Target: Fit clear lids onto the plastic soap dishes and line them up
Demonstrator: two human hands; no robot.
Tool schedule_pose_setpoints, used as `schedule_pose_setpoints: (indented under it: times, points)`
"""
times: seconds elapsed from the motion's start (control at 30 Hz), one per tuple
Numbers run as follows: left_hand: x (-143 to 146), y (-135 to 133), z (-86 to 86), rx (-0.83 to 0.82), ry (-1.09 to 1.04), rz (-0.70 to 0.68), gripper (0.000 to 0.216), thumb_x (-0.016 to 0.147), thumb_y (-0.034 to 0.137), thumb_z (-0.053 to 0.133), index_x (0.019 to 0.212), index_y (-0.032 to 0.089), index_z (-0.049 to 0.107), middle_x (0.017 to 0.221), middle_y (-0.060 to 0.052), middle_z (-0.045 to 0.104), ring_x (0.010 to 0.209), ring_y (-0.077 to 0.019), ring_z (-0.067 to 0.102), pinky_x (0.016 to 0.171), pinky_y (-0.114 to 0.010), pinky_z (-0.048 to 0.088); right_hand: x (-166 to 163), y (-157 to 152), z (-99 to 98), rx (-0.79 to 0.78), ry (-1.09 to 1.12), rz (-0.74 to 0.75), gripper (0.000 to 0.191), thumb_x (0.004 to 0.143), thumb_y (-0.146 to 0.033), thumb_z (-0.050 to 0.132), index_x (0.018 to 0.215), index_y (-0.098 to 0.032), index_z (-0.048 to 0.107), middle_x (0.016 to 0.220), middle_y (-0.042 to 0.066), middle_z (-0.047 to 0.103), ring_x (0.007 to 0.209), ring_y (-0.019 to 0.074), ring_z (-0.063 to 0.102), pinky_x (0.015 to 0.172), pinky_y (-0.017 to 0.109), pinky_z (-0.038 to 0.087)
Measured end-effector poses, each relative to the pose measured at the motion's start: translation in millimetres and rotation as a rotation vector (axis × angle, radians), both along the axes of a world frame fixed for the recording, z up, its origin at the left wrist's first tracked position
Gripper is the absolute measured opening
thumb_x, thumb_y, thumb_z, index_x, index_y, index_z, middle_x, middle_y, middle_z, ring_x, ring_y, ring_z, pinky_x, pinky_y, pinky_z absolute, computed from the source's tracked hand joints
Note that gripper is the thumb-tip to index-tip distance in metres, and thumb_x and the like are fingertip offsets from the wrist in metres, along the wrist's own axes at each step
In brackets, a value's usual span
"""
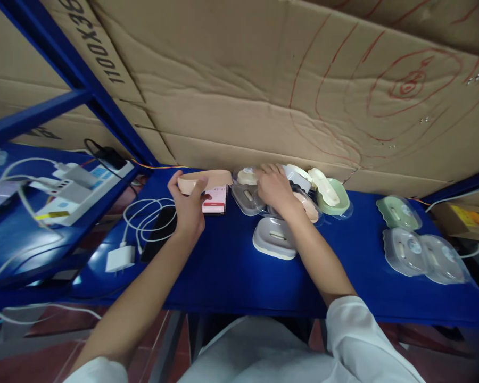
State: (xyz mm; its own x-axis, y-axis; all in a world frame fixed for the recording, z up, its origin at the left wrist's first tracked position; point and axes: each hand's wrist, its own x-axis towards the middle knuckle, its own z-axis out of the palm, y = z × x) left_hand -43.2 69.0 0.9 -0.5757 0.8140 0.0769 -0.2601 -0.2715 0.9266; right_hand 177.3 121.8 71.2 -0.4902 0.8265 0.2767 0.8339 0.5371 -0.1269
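The gray dish (pixel 273 238) is lying on the blue tabletop (pixel 231 271), and the person's two hands are working apart beyond it. To the dish's left and farther back, the left hand (pixel 189 205) is gripping a peach container (pixel 213 178), fingers and thumb closing around its end; the container is sitting just above a pink-and-white box (pixel 215 201). Directly beyond the dish, the right hand (pixel 274 186) is reaching into a cluster of plastic pieces; its fingertips are hiding, so whether it is grasping anything cannot be told. Beyond the dish to the right, a cream piece (pixel 324 188) is leaning in a green bowl (pixel 345 200). Well to the dish's right, a green package (pixel 399 213) and two gray packages (pixel 406 252) are resting. Well to its left, a white charger (pixel 120 259) is lying beside a coiling white cable (pixel 143 201).
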Motion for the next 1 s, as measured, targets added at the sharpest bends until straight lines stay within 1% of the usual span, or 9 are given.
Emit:
schedule_pose_setpoints:
  times: [0.1,0.2,0.27,0.33,0.4,0.5,0.73,0.9,1.0]
  points:
    - [3.3,-2.6,4.2,0.002,-0.041,-0.043,0.073,0.078,0.043,0.093,0.137,0.038,0.051,0.137,-0.005,0.061,0.104,-0.0181,0.069,0.067,-0.022,0.055,2.1,-8.3,12.5,-0.036,0.044,0.027,0.046,0.107,-0.019,0.052,0.151,-0.010,0.063,0.163,0.021,0.056,0.154,0.0357,0.049,0.133,0.056,0.030]
    - [9.8,-9.1,11.1,0.056,-0.087,-0.171,0.074,0.076,0.050,0.096,0.137,0.039,0.055,0.137,-0.004,0.064,0.109,-0.0208,0.071,0.074,-0.025,0.057,-2.2,-22.1,29.3,-0.098,0.177,0.257,0.051,0.114,-0.037,0.049,0.161,-0.019,0.052,0.172,0.013,0.046,0.161,0.0278,0.041,0.134,0.050,0.030]
    - [14.0,-14.9,16.2,0.117,-0.079,-0.278,0.080,0.074,0.058,0.096,0.140,0.040,0.055,0.134,-0.004,0.066,0.119,-0.0241,0.070,0.086,-0.029,0.059,-7.2,-30.1,37.7,-0.168,0.227,0.436,0.052,0.112,-0.048,0.055,0.159,-0.026,0.055,0.170,0.008,0.050,0.159,0.0248,0.044,0.131,0.046,0.034]
    - [16.4,-19.7,20.0,0.161,-0.058,-0.371,0.085,0.073,0.066,0.095,0.144,0.039,0.056,0.132,-0.004,0.068,0.128,-0.0255,0.068,0.098,-0.032,0.058,-10.7,-34.4,42.3,-0.218,0.259,0.537,0.042,0.112,-0.047,0.058,0.149,-0.028,0.065,0.161,0.004,0.061,0.151,0.0234,0.054,0.125,0.043,0.038]
    - [16.6,-22.0,21.4,0.180,-0.041,-0.445,0.087,0.073,0.070,0.094,0.145,0.038,0.057,0.131,-0.004,0.069,0.129,-0.0248,0.068,0.102,-0.032,0.056,-10.6,-35.3,44.0,-0.246,0.297,0.565,0.031,0.113,-0.042,0.056,0.133,-0.028,0.075,0.146,0.002,0.072,0.137,0.0221,0.064,0.116,0.038,0.043]
    - [15.3,-20.8,18.0,0.197,-0.003,-0.494,0.091,0.073,0.072,0.093,0.148,0.035,0.058,0.132,-0.007,0.070,0.125,-0.0249,0.070,0.103,-0.032,0.057,-4.9,-34.4,43.8,-0.294,0.359,0.574,0.030,0.113,-0.040,0.056,0.114,-0.025,0.081,0.121,0.001,0.081,0.113,0.0194,0.072,0.100,0.032,0.046]
    - [19.8,-18.0,3.6,0.252,0.170,-0.519,0.108,0.068,0.064,0.099,0.158,0.034,0.049,0.151,-0.010,0.063,0.139,-0.0320,0.063,0.114,-0.041,0.055,17.7,-33.5,49.4,-0.325,0.553,0.390,0.041,0.112,-0.051,0.053,0.110,-0.018,0.078,0.099,0.002,0.079,0.089,0.0173,0.068,0.080,0.028,0.045]
    - [12.5,-9.3,-0.2,0.187,0.058,-0.429,0.081,0.083,0.054,0.092,0.151,0.034,0.052,0.140,-0.009,0.072,0.133,-0.0280,0.069,0.116,-0.045,0.055,58.7,-13.7,56.5,0.028,0.456,0.179,0.035,0.111,-0.046,0.054,0.122,-0.021,0.077,0.128,0.010,0.079,0.116,0.0273,0.071,0.102,0.040,0.050]
    - [6.5,-2.9,-0.7,0.163,-0.028,-0.367,0.068,0.084,0.052,0.092,0.140,0.033,0.059,0.136,-0.008,0.073,0.133,-0.0269,0.069,0.117,-0.048,0.055,90.2,3.4,52.6,0.039,0.329,0.031,0.034,0.110,-0.042,0.054,0.122,-0.020,0.078,0.125,0.013,0.080,0.118,0.0319,0.073,0.106,0.048,0.051]
